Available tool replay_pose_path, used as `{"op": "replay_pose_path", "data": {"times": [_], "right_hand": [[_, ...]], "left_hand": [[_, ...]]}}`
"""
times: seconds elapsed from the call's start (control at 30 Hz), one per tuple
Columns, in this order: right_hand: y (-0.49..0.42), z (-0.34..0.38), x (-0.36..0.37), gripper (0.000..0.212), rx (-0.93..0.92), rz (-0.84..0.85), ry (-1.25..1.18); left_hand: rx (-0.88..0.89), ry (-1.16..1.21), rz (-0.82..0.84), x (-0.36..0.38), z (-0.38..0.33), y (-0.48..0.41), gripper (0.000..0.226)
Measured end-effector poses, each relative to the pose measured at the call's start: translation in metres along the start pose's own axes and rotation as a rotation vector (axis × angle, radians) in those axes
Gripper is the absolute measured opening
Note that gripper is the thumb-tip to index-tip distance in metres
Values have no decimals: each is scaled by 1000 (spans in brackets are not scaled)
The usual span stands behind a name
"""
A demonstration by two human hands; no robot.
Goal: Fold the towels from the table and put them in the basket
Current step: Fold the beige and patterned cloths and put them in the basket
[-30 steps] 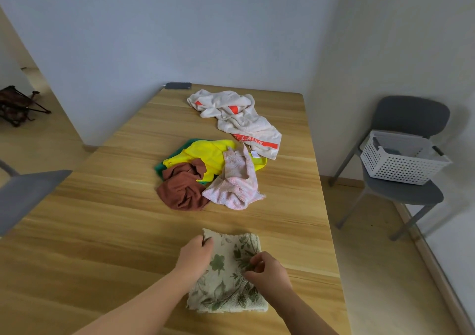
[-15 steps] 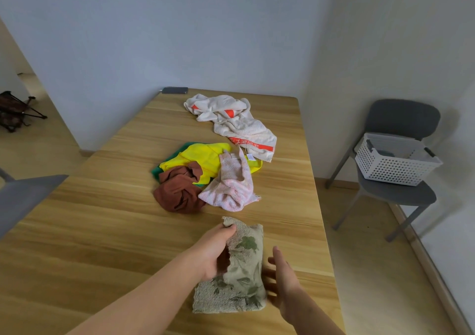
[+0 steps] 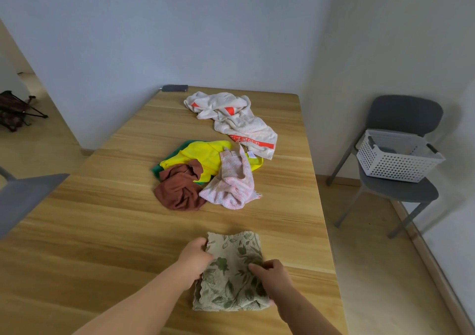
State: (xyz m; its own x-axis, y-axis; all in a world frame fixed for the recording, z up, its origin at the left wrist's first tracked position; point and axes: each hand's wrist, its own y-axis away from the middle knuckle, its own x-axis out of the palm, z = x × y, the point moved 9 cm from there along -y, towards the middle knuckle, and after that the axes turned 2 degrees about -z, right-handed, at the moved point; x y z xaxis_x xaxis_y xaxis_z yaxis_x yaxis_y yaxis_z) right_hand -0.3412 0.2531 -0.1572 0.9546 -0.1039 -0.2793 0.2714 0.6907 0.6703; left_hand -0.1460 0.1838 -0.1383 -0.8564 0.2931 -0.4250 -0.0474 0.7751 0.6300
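Towel (image 3: 231,280) (soft, limp and light, we judged) lay folded at the near edge of the table (image 3: 102,232), our left hand (image 3: 193,257) and right hand (image 3: 275,278) pinching its side edges, the best hold for lifting.

I see folded towel (image 3: 231,273) on table (image 3: 102,232), near front edge. My left hand (image 3: 194,260) holds its left side, right hand (image 3: 272,278) its right. Towel heap (image 3: 205,175) behind it, mid-table; long towel (image 3: 236,119) behind heap. Basket (image 3: 395,162) on chair (image 3: 401,190), right of table.
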Motion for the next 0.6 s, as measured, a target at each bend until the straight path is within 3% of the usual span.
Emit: {"op": "replay_pose_path", "data": {"times": [0.1,0.17,0.3,0.37,0.47,0.6], "right_hand": [[0,-3,5,45,4,10,84],[-1,-9,4,46,27,0,103],[-3,-11,0,38,24,-26,101],[-3,-11,0,35,16,-25,131],[1,-7,3,33,-8,-22,166],[5,-3,5,27,-35,-22,182]], "left_hand": [[94,-107,-91,-7,-9,1,33],[59,-156,-105,-9,-5,6,40],[-78,-141,139,7,13,17,89],[-40,-189,180,8,15,16,82],[4,-231,104,-4,18,15,59],[50,-354,-23,-13,20,21,45]]}}
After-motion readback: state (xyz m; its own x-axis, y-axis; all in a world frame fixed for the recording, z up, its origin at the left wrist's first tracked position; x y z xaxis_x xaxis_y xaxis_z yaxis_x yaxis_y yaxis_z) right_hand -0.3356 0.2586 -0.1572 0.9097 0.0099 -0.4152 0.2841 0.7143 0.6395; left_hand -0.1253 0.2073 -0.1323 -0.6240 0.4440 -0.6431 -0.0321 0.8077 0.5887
